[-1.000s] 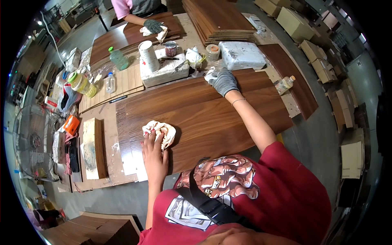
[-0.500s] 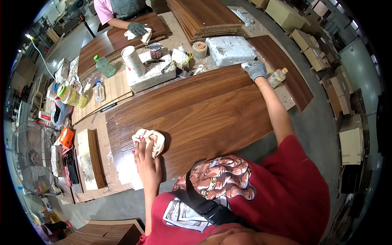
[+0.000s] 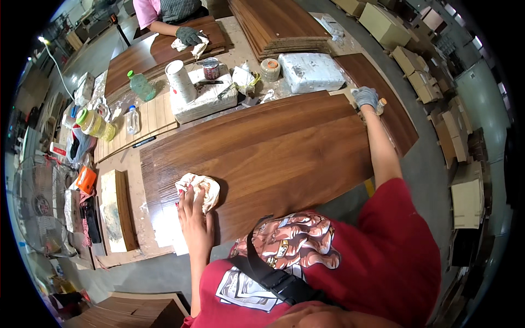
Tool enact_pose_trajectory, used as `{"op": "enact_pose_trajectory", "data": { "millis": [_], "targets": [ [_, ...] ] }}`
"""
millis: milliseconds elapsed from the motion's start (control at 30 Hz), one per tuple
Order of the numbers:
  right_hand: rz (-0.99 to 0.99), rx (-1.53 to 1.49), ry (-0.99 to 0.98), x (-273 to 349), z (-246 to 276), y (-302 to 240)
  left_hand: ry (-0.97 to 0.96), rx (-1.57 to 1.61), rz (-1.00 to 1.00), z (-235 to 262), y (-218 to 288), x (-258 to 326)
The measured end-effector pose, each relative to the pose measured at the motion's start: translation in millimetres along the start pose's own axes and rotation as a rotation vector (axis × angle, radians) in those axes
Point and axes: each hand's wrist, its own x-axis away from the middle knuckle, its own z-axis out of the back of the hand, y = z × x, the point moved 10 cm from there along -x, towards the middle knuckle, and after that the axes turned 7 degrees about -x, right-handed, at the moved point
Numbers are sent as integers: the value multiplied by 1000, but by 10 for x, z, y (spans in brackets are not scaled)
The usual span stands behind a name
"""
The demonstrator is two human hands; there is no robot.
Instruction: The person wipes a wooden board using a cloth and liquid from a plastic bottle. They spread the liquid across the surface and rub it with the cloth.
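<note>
A wide dark-brown wood-grain board (image 3: 273,147) lies across the table in front of me. On its left part, my bare left hand (image 3: 196,221) presses a crumpled cream cloth (image 3: 205,185) against the surface, fingers over the cloth. The board looks wet and shiny by its left end. My gloved right hand (image 3: 365,97) is past the board's far right corner, fingers curled; what they hold, if anything, is hidden. Right beside that wrist stands a small clear bottle (image 3: 381,104), mostly covered by the hand. A second brown board (image 3: 402,131) lies beyond it.
Across the table a co-worker's gloved hand (image 3: 189,36) holds a cloth on another board. A white cup (image 3: 179,82), a tin (image 3: 211,69) and a tape roll (image 3: 269,69) stand behind my board. Stacked boards (image 3: 279,24) and a white wrapped block (image 3: 310,72) are farther back. A fan (image 3: 41,205) stands left.
My right hand has moved right, off the board's far corner to beside the small bottle. My left hand and the cloth have barely moved. The view has shifted slightly.
</note>
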Motion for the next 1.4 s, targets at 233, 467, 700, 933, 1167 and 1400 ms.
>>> {"op": "enact_pose_trajectory", "data": {
  "millis": [233, 467, 700, 933, 1167, 1400],
  "targets": [
    [99, -175, -109, -81, -185, -262, 3, 13, -11, 9, -1, -1],
    [130, -106, -269, 72, -268, -447, 25, 0, -38, 23, 33, -9],
    [462, -71, -134, 659, -167, -1391, 33, 5, -42, 30, 50, -9],
    [511, -235, -241, 1416, -69, -2307, 38, 8, -35, 19, 10, 14],
    [716, -317, -377, 2339, 77, -3440, 66, 18, -35, 37, -32, 28],
    [844, -312, -455, 2986, -42, -4429, 83, 49, -41, 78, -27, 42]
  ]
}}
